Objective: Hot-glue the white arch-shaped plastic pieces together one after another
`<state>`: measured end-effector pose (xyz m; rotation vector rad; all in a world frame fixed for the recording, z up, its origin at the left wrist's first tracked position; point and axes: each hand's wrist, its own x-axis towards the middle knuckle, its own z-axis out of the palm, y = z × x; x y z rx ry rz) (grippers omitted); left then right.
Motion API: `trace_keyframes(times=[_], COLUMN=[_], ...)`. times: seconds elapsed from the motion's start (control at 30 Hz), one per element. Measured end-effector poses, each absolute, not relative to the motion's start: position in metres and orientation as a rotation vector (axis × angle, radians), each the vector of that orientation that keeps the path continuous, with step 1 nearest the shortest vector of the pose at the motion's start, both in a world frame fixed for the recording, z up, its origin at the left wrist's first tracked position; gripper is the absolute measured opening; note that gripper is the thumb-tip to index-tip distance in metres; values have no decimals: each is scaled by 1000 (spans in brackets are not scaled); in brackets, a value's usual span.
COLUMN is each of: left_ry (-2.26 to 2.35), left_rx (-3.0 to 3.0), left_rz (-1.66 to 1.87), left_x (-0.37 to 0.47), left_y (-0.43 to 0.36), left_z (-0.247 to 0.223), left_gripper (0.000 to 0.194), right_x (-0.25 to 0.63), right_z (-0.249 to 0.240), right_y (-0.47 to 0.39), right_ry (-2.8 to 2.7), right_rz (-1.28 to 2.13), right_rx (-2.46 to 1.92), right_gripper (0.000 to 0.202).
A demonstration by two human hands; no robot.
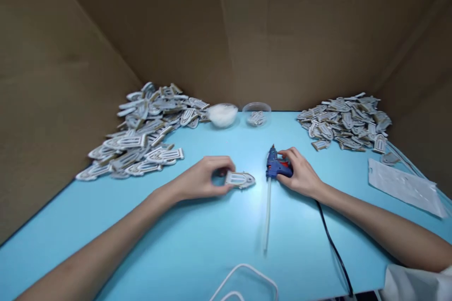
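Near the middle of the table, my left hand (211, 176) pinches the flat end of a small grey-and-white boat-shaped piece (240, 179), its pointed end facing right. To its right, my right hand (298, 172) is wrapped round the handle of a blue glue gun (274, 165). The gun's nozzle points away from me, and a long pale glue stick (267, 216) sticks out of its back toward me. A gap of bare table lies between the piece and the gun.
Similar pieces are heaped at the left (141, 136) and right (348, 122). Between them stand a bowl of white fluff (222, 115) and a clear tub (266, 108). A plastic bag (406, 186), black cord (332, 244) and white wire (247, 267) lie nearby. Cardboard walls (247, 33) enclose the table.
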<state>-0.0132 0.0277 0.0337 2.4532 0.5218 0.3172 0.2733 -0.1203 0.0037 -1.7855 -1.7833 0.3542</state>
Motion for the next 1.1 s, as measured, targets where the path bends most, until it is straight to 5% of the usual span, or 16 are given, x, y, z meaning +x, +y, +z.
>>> trace_keyframes(times=[0.2, 0.47, 0.7, 0.87, 1.1], left_ry=[874, 590, 1011, 1287, 1278], left_rx=[1790, 1837, 2520, 2576, 2690], left_rz=[219, 605, 709, 776, 504], left_x=[73, 207, 76, -23, -96], left_y=[71, 89, 117, 110, 93], left_z=[70, 144, 111, 75, 55], left_gripper=[53, 60, 25, 28, 23], right_x=[276, 283, 287, 283, 234], right_z=[-1, -7, -9, 19, 65], right_y=[-118, -117, -116, -88, 10], right_ry=[-1729, -1653, -1670, -2020, -2589], right_rz=[350, 430, 285, 26, -111], right_rx=[-1682, -1603, -1523, -1588, -1749], right_gripper=[73, 64, 40, 30, 43])
